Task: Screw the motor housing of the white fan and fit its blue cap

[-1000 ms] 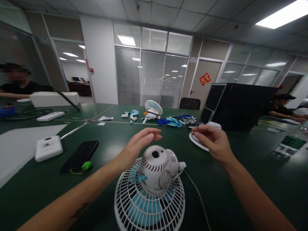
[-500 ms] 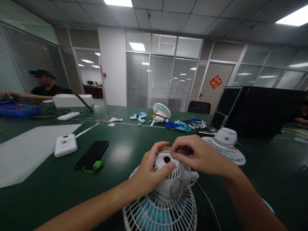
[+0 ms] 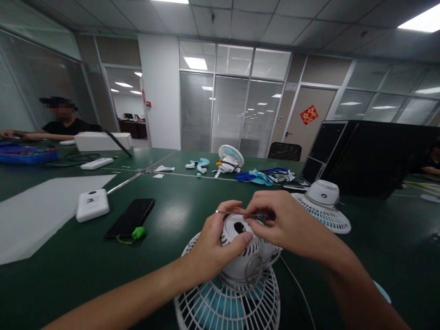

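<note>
A small white fan [image 3: 240, 266] lies face down in front of me, its blue blades showing through the cage and its rounded motor housing on top. My left hand [image 3: 220, 243] is wrapped around the housing, the thumb lying across its top near a dark round hole. In my right hand [image 3: 275, 217] is a screwdriver [image 3: 263, 214] with a dark purplish handle. Its thin shaft lies almost level above the housing and points left, over my left fingers. The right fingertips are close to the hole; whether they touch it I cannot tell.
Another fan [image 3: 321, 201] lies face down at right, before a large black case [image 3: 374, 160]. Farther back are a third fan [image 3: 230, 158] and blue parts [image 3: 263, 178]. At left are a phone [image 3: 132, 217], a white box marked 2 [image 3: 92, 205] and a seated person [image 3: 63, 119].
The screwdriver's shaft has risen slightly and its tip reaches farther left past my left fingers. My left hand keeps its hold on the fan housing. The view has shifted a little.
</note>
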`<control>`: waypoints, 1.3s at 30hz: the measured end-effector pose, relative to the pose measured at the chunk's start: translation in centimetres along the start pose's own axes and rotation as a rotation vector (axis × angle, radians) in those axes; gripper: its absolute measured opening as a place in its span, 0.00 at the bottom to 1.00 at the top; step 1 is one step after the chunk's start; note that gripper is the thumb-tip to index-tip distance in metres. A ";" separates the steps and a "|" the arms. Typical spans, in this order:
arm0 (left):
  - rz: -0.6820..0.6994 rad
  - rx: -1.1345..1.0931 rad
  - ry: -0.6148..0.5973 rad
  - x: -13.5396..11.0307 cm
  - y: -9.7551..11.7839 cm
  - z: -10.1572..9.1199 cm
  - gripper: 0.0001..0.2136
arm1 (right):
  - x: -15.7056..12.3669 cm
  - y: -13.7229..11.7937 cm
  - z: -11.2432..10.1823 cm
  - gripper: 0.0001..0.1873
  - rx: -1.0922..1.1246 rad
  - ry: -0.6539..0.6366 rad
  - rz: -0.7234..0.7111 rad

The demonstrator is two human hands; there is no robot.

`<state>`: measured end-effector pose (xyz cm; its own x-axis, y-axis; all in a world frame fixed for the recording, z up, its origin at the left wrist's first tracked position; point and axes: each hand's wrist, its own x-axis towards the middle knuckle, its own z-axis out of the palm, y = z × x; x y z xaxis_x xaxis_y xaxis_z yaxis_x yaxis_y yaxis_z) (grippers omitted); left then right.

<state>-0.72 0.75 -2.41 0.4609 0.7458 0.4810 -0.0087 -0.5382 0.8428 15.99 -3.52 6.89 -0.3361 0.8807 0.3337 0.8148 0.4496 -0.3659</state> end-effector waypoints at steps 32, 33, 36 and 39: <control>0.092 0.011 -0.034 -0.1 1.1 0.0 0.18 | -1.8 -1.4 -0.1 0.08 -0.270 -0.052 -0.004; 0.093 0.009 -0.027 0.0 1.1 -0.1 0.18 | -1.8 -1.5 -0.1 0.08 -0.307 -0.039 0.012; 0.089 0.002 -0.004 0.0 1.1 -0.1 0.17 | -1.6 -1.5 -0.1 0.09 -0.398 0.006 0.043; 0.068 -0.003 -0.010 0.0 1.0 0.0 0.18 | -1.5 -1.4 -0.1 0.10 -0.359 0.000 0.000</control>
<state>-0.72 0.25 -1.56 0.4677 0.7039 0.5346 -0.0430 -0.5860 0.8091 15.42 -5.51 7.00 -0.3359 0.8809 0.3335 0.9290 0.3683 -0.0372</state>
